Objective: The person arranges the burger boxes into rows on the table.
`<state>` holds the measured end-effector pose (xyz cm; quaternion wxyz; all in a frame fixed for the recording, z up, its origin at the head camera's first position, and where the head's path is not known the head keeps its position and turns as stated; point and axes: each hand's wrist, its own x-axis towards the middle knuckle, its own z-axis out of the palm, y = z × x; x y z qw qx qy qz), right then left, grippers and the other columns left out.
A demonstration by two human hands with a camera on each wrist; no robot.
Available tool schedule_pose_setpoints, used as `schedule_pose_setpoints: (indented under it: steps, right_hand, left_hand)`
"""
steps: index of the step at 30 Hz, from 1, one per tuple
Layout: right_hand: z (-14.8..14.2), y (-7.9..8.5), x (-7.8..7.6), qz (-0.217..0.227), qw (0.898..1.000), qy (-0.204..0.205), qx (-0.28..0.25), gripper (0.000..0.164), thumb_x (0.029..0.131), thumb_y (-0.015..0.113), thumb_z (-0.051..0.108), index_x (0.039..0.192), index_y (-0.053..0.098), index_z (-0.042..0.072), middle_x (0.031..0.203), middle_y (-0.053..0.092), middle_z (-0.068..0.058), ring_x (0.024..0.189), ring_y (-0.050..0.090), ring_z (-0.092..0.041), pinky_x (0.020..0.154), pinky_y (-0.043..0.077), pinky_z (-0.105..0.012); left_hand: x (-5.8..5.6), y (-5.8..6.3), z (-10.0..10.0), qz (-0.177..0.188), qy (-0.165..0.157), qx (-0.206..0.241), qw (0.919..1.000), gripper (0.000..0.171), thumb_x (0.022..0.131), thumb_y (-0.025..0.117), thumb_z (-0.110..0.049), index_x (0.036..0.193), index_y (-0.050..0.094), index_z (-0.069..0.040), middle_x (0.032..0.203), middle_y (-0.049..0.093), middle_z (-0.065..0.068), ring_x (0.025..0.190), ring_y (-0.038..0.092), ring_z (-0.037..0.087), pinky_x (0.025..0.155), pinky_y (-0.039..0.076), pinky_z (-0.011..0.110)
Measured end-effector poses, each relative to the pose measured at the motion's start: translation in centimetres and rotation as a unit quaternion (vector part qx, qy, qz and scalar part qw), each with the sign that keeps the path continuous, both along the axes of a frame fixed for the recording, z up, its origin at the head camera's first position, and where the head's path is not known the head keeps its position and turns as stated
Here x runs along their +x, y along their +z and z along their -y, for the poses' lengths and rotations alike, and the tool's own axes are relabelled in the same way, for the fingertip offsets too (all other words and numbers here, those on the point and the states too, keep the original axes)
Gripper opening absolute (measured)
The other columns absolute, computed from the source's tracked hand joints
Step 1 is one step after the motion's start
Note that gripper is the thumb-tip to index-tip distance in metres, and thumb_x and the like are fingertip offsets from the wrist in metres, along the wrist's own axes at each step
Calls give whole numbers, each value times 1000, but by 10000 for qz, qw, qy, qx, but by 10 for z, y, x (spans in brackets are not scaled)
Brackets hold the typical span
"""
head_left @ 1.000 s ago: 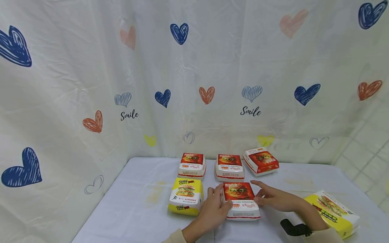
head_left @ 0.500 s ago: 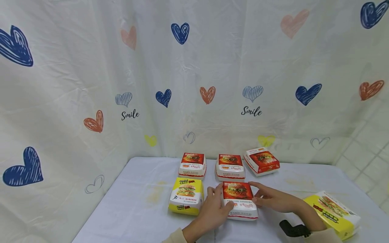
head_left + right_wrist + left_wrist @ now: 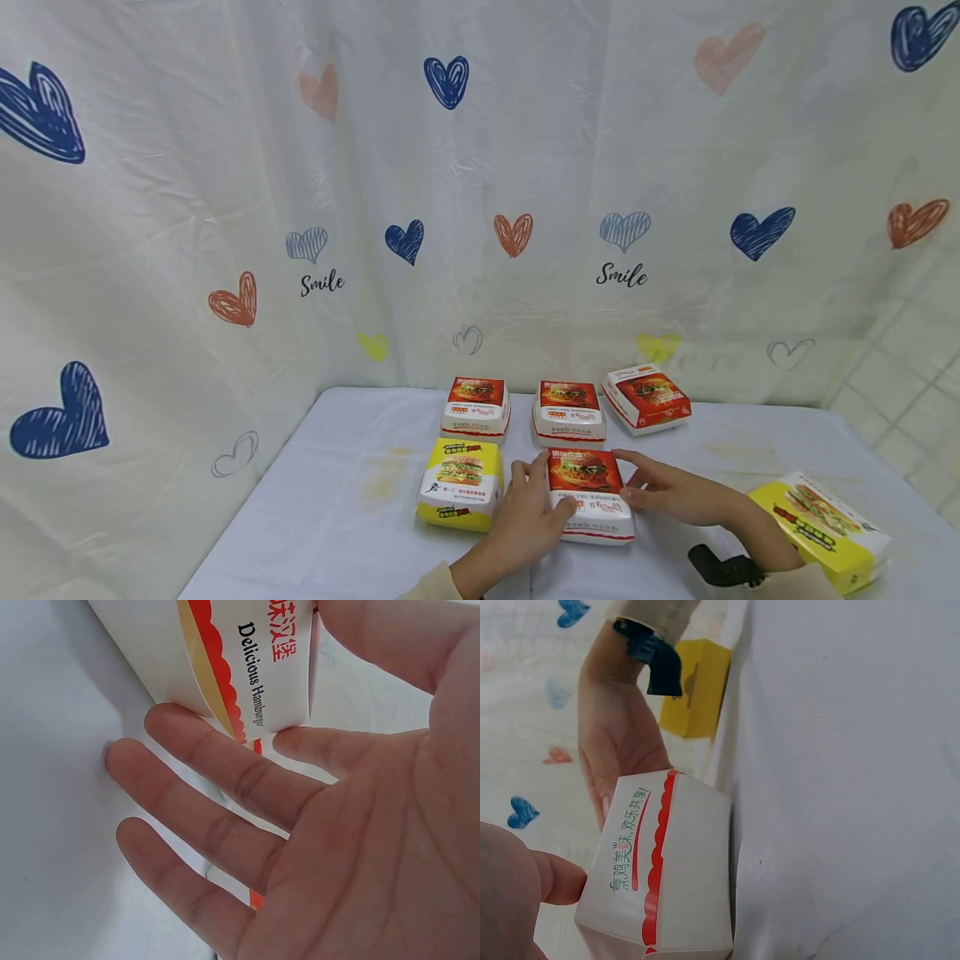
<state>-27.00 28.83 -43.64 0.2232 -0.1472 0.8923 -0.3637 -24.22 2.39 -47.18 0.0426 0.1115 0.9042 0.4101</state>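
Note:
A red-and-white paper hamburger box lies on the table between my two hands. My left hand holds its left side, with the thumb on the near part of the lid and a finger at the far left corner. On the other side my right hand touches the box's right edge with thumb and index finger. In the right wrist view its other fingers stretch out straight beside the printed hamburger box. A yellow-and-white hamburger box sits just left of my left hand.
Behind stand three more red-and-white boxes: a left one, a middle one and a slanted right one. Another yellow box lies at the right, partly behind my right forearm. A heart-printed curtain borders the white-covered table.
The red-and-white box between my hands has slid slightly left, toward my left palm, and straightened a little. My right hand has shifted left with it; my left hand has hardly moved.

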Motion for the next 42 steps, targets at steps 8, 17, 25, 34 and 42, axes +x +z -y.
schedule_pose_setpoints:
  steps: [8,17,25,34,42]
  right_hand:
    - [-1,1,1,-32,10000,82,-46,73,101,61,41,158,31,8,112,60,-9,100,56,-25,79,50,-43]
    - [-4,9,2,-74,9999,-104,79,72,101,61,42,156,34,4,108,62,-7,100,58,-24,83,50,-47]
    - [-14,17,3,-231,9997,-102,75,70,101,61,40,155,35,2,115,64,-10,102,61,-25,85,52,-50]
    - [-20,27,0,-1197,9922,-303,-176,54,100,64,36,141,51,3,106,70,-11,96,65,-27,79,55,-42]
    - [-33,32,4,-2035,9748,-904,-97,38,103,61,31,132,57,6,95,70,-2,86,63,-13,77,55,-33]
  left_hand:
    - [0,0,-1,-50,-2,10,10000,80,92,67,-49,158,34,-19,127,44,9,106,50,20,84,48,45]
    - [3,9,-4,-118,-45,-360,9993,80,93,65,-56,158,34,-22,142,39,9,118,50,24,89,51,49]
    - [22,30,-10,-409,-94,-1151,9925,73,92,64,-62,154,40,-31,157,32,2,129,48,23,101,53,51]
    - [30,42,-11,-2017,-1013,-42,9742,26,98,63,-39,123,64,-31,122,57,-15,116,52,1,94,52,27]
    - [9,68,-42,-1893,-1032,1166,9695,13,98,63,-28,108,71,-24,98,67,-14,90,59,-5,78,49,15]
